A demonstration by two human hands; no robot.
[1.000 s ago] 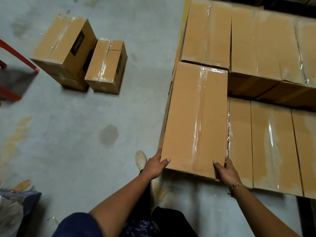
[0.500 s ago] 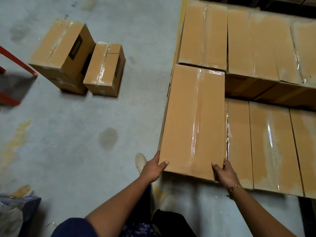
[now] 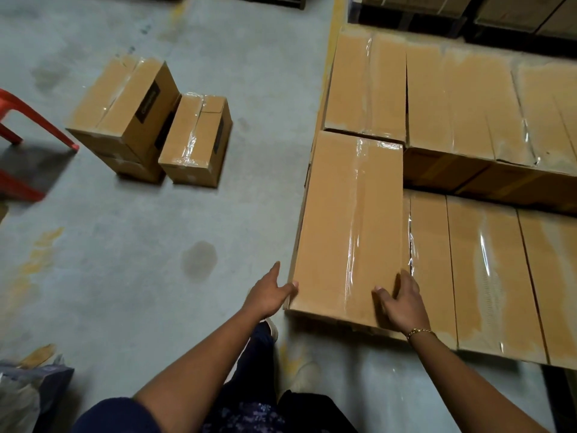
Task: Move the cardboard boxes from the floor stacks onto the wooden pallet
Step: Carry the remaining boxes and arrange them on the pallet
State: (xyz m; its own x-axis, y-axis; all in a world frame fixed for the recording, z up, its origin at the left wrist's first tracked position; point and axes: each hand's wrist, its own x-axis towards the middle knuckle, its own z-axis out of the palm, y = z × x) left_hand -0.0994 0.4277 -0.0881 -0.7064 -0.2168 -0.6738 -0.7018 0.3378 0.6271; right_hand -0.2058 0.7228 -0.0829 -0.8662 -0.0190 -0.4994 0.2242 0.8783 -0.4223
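Observation:
A long taped cardboard box [image 3: 349, 220] lies on top of the packed boxes at the left edge of the pallet load [image 3: 487, 270]. My left hand [image 3: 270, 293] is beside the box's near left corner, fingers straight, thumb tip just touching the corner. My right hand [image 3: 402, 300] rests with spread fingers on the box's near right corner. On the floor to the left stand a taller stack of boxes [image 3: 125, 110] and a lower box [image 3: 196, 137] beside it. The pallet itself is hidden under the boxes.
A red plastic chair [image 3: 22, 129] stands at the left edge. A crumpled bag [image 3: 28, 389] lies at the bottom left. More stacked boxes [image 3: 468, 98] fill the pallet's far half. My shoes [image 3: 271, 328] are on the bare concrete floor between the stacks and the pallet.
Both hands have let go of the box's near end. The left hand has come off to the side with fingers straightened; the right now lies flat on the corner. The box has settled.

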